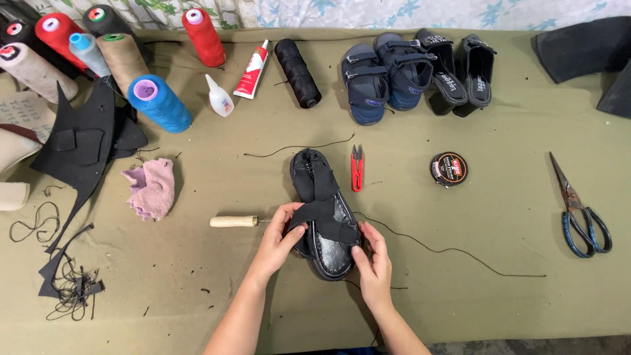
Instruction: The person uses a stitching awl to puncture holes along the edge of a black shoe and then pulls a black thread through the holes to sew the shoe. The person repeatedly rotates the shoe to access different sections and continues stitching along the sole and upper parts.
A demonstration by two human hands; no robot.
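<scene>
A black sandal (323,210) lies sole-down in the middle of the olive cloth-covered table (460,289). My left hand (279,240) grips the sandal's left edge, thumb on its wide black strap (323,217). My right hand (373,260) pinches the right end of that strap at the sandal's edge. A black thread (447,250) trails from the sandal to the right. An awl with a pale wooden handle (234,221) rests just left of my left hand.
Red thread snips (356,169), a round polish tin (449,169) and large scissors (582,210) lie to the right. Two pairs of sandals (414,72), a black thread spool (297,64), glue tube (252,70), glue bottle (219,96) and several coloured cones (158,102) line the back. Pink rag (152,187), black scraps (82,144) left.
</scene>
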